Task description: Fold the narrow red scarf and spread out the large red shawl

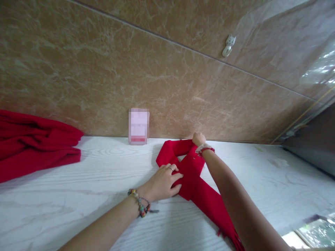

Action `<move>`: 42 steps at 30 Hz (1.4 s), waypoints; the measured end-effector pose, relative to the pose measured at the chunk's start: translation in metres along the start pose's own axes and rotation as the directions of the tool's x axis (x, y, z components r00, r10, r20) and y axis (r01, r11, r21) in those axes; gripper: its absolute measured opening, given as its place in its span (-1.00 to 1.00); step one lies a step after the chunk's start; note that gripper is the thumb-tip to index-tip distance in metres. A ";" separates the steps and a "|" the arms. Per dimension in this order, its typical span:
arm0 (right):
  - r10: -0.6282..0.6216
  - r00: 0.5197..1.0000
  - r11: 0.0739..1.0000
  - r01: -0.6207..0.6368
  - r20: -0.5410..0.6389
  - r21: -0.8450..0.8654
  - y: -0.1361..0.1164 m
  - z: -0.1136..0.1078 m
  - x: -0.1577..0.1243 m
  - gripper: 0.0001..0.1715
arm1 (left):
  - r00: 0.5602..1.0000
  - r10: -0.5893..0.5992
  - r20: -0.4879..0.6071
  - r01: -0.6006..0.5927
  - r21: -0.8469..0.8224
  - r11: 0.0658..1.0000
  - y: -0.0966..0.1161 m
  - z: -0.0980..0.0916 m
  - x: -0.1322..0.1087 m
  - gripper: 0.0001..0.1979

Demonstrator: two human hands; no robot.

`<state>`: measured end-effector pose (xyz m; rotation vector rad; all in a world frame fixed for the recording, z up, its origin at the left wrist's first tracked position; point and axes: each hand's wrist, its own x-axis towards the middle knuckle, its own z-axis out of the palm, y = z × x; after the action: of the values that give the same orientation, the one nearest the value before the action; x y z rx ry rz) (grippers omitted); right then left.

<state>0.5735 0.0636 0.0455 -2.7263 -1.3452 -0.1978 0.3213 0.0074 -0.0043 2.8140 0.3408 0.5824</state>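
Observation:
A red scarf (188, 174) lies on the white wood-grain table, folded into a loop at its far end. Its fringed tail runs toward the near right and passes partly under my right forearm. My left hand (164, 181) rests on the crossing part of the scarf, fingers spread and lying flat, with a ring on one finger. At the far side of the loop, my right hand (199, 139) is closed round the scarf's edge, close to the wall. Its fingertips are hidden behind the fabric and the back of the hand.
Another bunched red cloth (39, 146) lies at the left. A blurred pinkish packet (139, 126) leans on the marbled brown wall (104, 69). A white cat-shaped hook (229, 45) is fixed to that wall. A dark grey object (314, 136) stands at the right, with clear plastic (320, 233) at the lower right.

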 end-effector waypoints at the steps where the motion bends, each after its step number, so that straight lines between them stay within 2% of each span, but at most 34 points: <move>1: 0.021 1.000 1.000 -0.021 -0.010 0.008 0.001 0.000 0.001 -0.64 | 1.000 0.001 -0.001 -0.001 0.003 1.000 0.000 0.000 0.000 -0.68; 6: 0.067 0.997 0.996 -0.065 -0.041 0.057 0.007 0.001 0.010 -0.64 | 1.000 0.000 0.001 0.000 -0.002 1.000 0.000 -0.001 0.000 -0.68; 13: -0.087 0.992 0.982 0.100 -0.087 0.160 0.017 0.014 0.012 -0.66 | 1.000 0.010 0.002 -0.010 -0.002 1.000 0.000 -0.003 0.001 -0.67; 16: -0.114 0.988 0.974 0.133 -0.109 0.185 0.029 0.018 0.008 -0.64 | 0.996 0.040 -0.077 -0.040 0.011 0.999 0.000 -0.002 0.001 -0.73; 18: -0.112 0.989 0.974 0.129 -0.096 0.186 0.040 0.020 0.005 -0.63 | 0.977 -0.020 -0.214 0.031 0.049 0.998 -0.002 -0.002 0.002 -0.75; 19: -0.113 0.990 0.975 0.126 -0.078 0.185 0.045 0.021 0.003 -0.62 | 0.952 -0.088 -0.295 0.113 0.069 0.991 -0.003 -0.002 0.002 -0.75; 21: -0.132 0.991 0.973 0.136 -0.034 0.187 0.054 0.022 0.001 -0.61 | 0.877 -0.260 -0.405 0.317 0.080 0.945 -0.007 0.001 0.003 -0.69; 22: -0.148 0.989 0.971 0.149 -0.015 0.190 0.057 0.023 0.000 -0.63 | 0.842 -0.345 -0.414 0.410 0.076 0.909 -0.009 0.003 0.003 -0.64; 24: -0.180 0.984 0.964 0.176 0.004 0.198 0.061 0.024 -0.002 -0.65 | 0.805 -0.473 -0.359 0.532 0.083 0.842 -0.014 0.008 0.003 -0.51; 27: -0.189 0.982 0.962 0.186 -0.006 0.197 0.063 0.027 -0.005 -0.66 | 0.809 -0.535 -0.242 0.573 0.124 0.810 -0.018 0.014 0.002 -0.38; 31: -0.150 0.988 0.973 0.153 -0.028 0.172 0.064 0.033 -0.013 -0.66 | 0.850 -0.509 -0.137 0.525 0.138 0.840 -0.022 0.012 0.002 -0.37; 35: -0.101 0.994 0.982 0.107 -0.048 0.153 0.072 0.037 -0.018 -0.66 | 0.877 -0.466 -0.120 0.479 0.128 0.869 -0.027 0.007 0.008 -0.48; 38: -0.056 0.997 0.988 0.064 -0.060 0.140 0.085 0.038 -0.017 -0.66 | 0.890 -0.449 -0.076 0.455 0.115 0.883 -0.028 0.007 0.021 -0.51; 42: 0.017 0.997 0.992 -0.008 -0.072 0.124 0.114 0.039 -0.013 -0.62 | 0.912 -0.410 0.006 0.407 0.104 0.908 -0.025 0.012 0.045 -0.45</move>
<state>0.6588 -0.0098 0.0018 -2.5994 -1.2758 -0.2032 0.3621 0.0416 -0.0058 2.7157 0.9498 0.4388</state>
